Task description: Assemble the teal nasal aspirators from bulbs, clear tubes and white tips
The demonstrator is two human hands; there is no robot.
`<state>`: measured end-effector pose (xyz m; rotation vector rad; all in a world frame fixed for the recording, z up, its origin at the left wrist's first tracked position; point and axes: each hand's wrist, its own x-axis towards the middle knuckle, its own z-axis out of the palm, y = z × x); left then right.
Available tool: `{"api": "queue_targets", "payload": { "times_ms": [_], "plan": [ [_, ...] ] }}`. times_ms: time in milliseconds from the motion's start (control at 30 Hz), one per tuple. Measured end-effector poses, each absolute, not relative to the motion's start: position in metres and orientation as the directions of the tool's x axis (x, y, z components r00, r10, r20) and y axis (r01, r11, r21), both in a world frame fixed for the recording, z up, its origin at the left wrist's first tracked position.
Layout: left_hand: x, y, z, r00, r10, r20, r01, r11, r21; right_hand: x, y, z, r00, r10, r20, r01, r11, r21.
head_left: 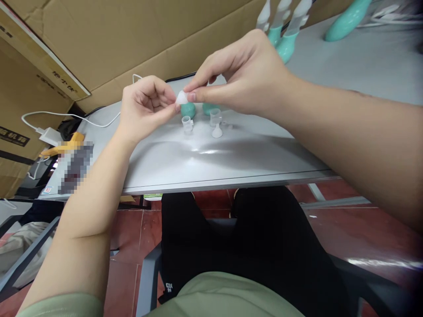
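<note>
Between my two hands is a small white cone-shaped silicone tip (181, 97), held above the table. My left hand (147, 101) pinches its left side with thumb and fingertips. From the right, the thumb and forefinger of my right hand (231, 75) grip it too. Just below are two teal bulbs (188, 109), partly hidden by my hands. In front of them stand a clear plastic cup (187, 124) with a side nub and a second clear cup (215, 116). A white funnel-like tip (217, 131) rests on the table near the second cup.
Several teal bulbs with clear tubes and white tips (287, 44) stand at the back right. Another teal bulb (346, 21) lies farther right. On the left are a white charger (49, 135) with a cable, a yellow tool (74, 141) and a blurred-out item. Cardboard (132, 39) walls the back.
</note>
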<state>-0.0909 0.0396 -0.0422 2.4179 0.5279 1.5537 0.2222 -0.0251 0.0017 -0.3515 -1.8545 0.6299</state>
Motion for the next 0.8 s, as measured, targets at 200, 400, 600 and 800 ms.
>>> {"api": "queue_targets", "payload": {
  "times_ms": [200,400,600,800],
  "plan": [
    [-0.088,0.041,-0.042,0.357,0.548,0.756,0.318,-0.833,0.454,0.223,-0.029,0.005,-0.372,0.517,0.771,-0.026,0.824,-0.566],
    [-0.085,0.031,-0.037,0.404,0.463,0.789,0.181,-0.886,0.427,0.222,-0.030,0.006,-0.357,0.518,0.778,0.047,0.841,-0.538],
    [-0.083,0.023,-0.034,0.407,0.447,0.797,0.182,-0.894,0.408,0.222,-0.028,0.004,-0.360,0.521,0.774,0.088,0.845,-0.528],
    [-0.079,0.020,-0.035,0.401,0.432,0.808,0.144,-0.901,0.410,0.220,-0.025,0.002,-0.345,0.521,0.781,0.002,0.832,-0.554]
  ]
}}
